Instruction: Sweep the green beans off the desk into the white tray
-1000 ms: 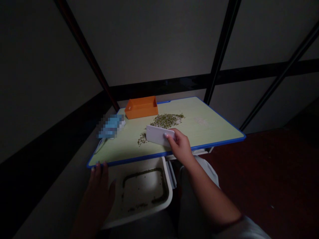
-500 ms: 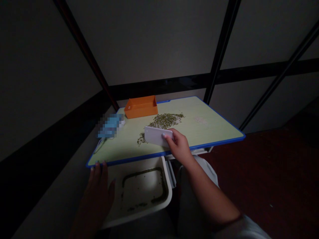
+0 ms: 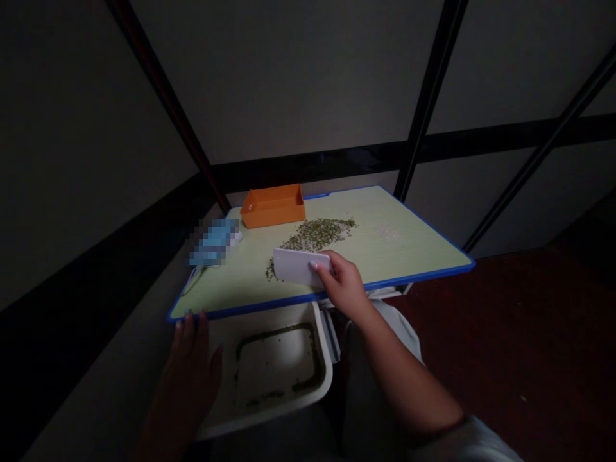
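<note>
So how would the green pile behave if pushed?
The pile would probably spread, not move as one: it is loose, small bits. Some may slip past the scraper, as bits lie beyond its free end.

scraper point(image 3: 296, 266): smooth plastic | tray point(image 3: 276, 215): matt plastic | basin point(image 3: 328, 375): glossy plastic | tabletop point(image 3: 423, 247): matt

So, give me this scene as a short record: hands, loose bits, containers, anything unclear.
Right hand: holding white scraper
Left hand: fingertips at board's near left edge
Green bits: main spread mid-board, smaller patch left of scraper
Pale bits: thin scatter, board's right side
Orange tray: far left side of board
White bin: below near edge, dark bits inside
Unclear: blue item, pixelated
</note>
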`<action>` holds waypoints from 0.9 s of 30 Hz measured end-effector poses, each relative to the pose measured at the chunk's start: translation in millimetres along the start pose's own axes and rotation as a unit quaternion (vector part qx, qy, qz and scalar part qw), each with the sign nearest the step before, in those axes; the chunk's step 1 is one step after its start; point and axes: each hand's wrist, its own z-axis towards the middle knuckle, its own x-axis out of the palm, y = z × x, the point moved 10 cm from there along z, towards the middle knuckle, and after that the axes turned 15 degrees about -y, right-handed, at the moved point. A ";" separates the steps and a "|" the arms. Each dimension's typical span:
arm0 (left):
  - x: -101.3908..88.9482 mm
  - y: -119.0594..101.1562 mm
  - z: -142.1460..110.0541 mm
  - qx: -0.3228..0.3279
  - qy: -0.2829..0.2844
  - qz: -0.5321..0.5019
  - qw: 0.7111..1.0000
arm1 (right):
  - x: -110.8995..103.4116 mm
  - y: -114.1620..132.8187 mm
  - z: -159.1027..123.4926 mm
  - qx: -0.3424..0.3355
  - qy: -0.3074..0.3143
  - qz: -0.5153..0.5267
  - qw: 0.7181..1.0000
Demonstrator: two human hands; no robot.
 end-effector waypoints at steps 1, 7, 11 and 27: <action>-0.3 -0.4 0.2 0.002 0.000 0.000 1.000 | 1.2 0.7 -0.8 -0.002 0.002 0.002 1.000; 2.4 2.0 -0.7 -0.005 0.014 0.007 1.000 | 9.4 2.6 -6.4 -0.001 0.018 0.017 1.000; 3.2 3.0 -1.3 -0.007 0.016 0.007 1.000 | 10.2 4.2 -7.8 -0.004 0.010 0.011 1.000; 1.4 1.0 1.3 -0.021 0.016 -0.004 1.000 | 10.8 5.7 -6.4 -0.009 -0.027 -0.017 0.999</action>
